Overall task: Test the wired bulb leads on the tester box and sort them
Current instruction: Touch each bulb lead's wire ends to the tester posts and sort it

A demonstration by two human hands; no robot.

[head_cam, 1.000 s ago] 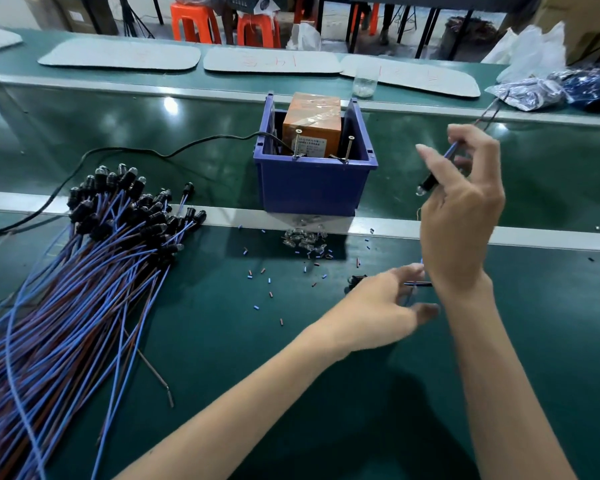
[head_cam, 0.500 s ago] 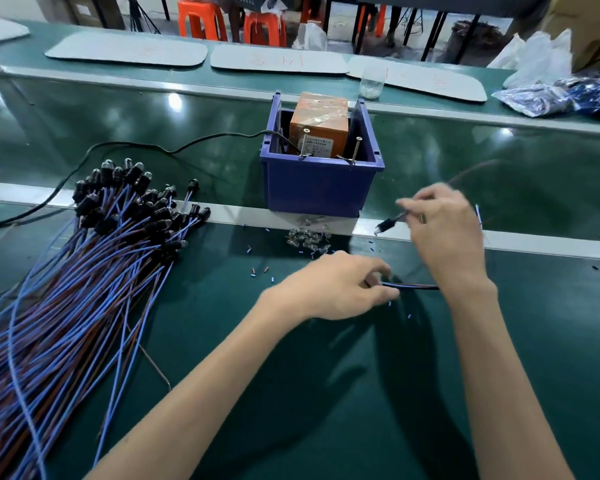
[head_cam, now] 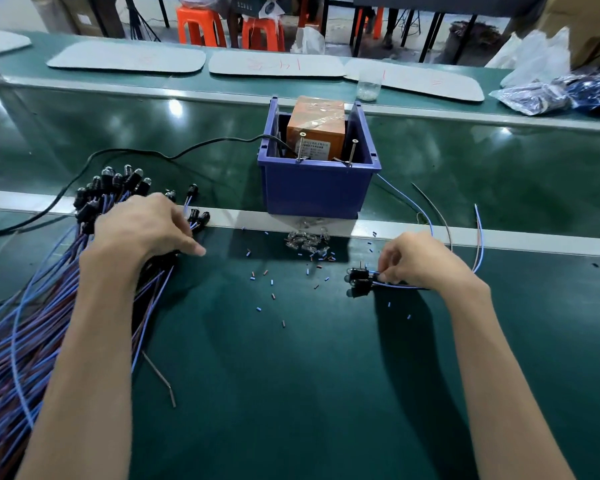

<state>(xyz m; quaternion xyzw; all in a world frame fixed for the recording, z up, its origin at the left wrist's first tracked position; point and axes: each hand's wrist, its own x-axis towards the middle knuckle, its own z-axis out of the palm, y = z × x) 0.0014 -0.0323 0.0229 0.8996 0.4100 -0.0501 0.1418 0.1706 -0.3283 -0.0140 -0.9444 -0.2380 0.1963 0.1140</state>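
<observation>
A blue bin [head_cam: 316, 192] holds the orange tester box [head_cam: 316, 128], with two metal pins sticking up at its front rim. A big bundle of blue and brown wired bulb leads [head_cam: 49, 299] with black sockets lies at the left. My left hand [head_cam: 146, 226] rests on the socket ends of that bundle, fingers curled over them. My right hand [head_cam: 416, 259] pinches a few leads near their black sockets [head_cam: 359, 280] on the mat at the right, and their wires [head_cam: 478, 237] loop away behind the hand.
Loose glass bulbs [head_cam: 307, 242] and small bits of cut insulation [head_cam: 274, 289] are scattered on the green mat in front of the bin. A black cable [head_cam: 125, 155] runs left from the bin. Plastic bags [head_cam: 548, 93] and a clear cup [head_cam: 369, 86] sit at the back.
My left hand moved from the middle of the mat over to the bundle at the left. My right hand came down from mid-air and set its lead beside the others on the mat.
</observation>
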